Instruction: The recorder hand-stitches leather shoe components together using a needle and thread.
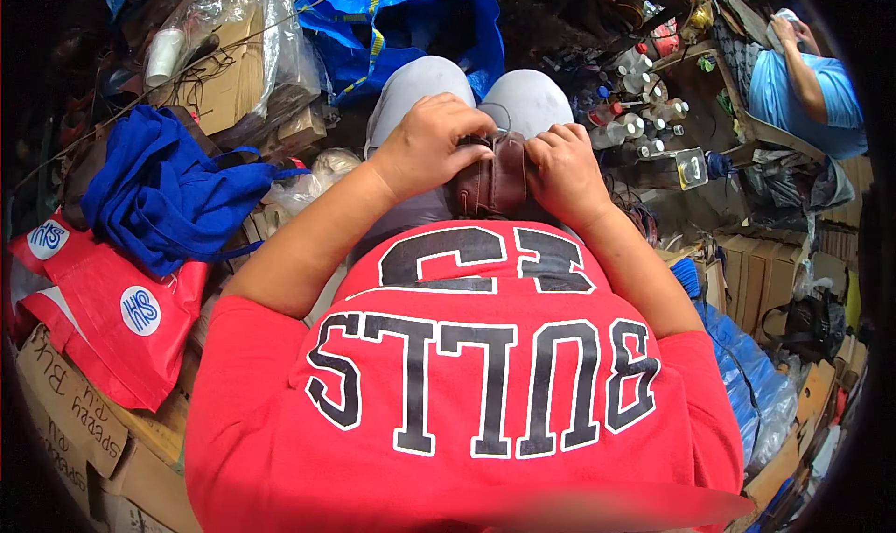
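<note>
Both my hands clamp the brown leather piece point(497, 174) on my lap: left hand point(431, 144), right hand point(563, 171); I judge mid-stitching, next needs steady fingers.

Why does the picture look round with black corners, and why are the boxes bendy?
Head view: a fisheye lens curves straight edges near the rim, like the cardboard boxes, and leaves dark corners; soft daylight, no harsh glare; both hands, left hand and right hand, and the brown leather shoe look sharp; the shirt's bottom edge blurs.
</note>
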